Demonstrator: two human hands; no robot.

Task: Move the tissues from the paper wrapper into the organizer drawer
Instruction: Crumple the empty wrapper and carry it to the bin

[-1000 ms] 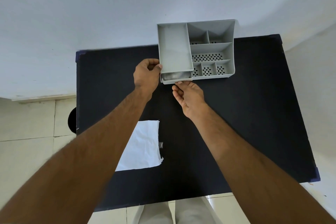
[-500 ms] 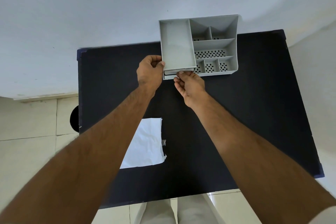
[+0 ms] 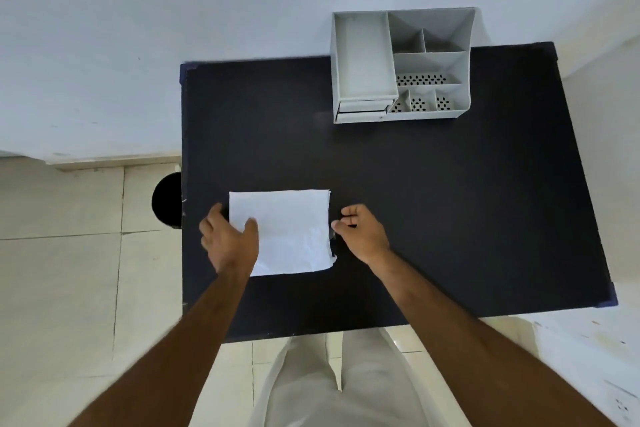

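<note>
The white paper wrapper [image 3: 291,229] lies flat on the black table [image 3: 450,201], near its front left. My left hand [image 3: 230,239] is at the wrapper's left edge, with the thumb on top of the paper and the fingers beside the edge. At the wrapper's right edge, my right hand [image 3: 360,230] has its fingers loosely curled and its fingertips just touch the paper. The grey organizer [image 3: 401,66] stands at the table's far edge. Its small drawer [image 3: 363,107] at the front left looks pushed in. No loose tissues show.
A round black object [image 3: 168,199] sits on the tiled floor against the table's left side. A white wall runs behind the table. The table's front edge is close to my legs.
Both hands have left the organizer drawer and come back toward me to the paper wrapper. The drawer, partly out a second ago, now sits pushed in. The view has tilted down.
</note>
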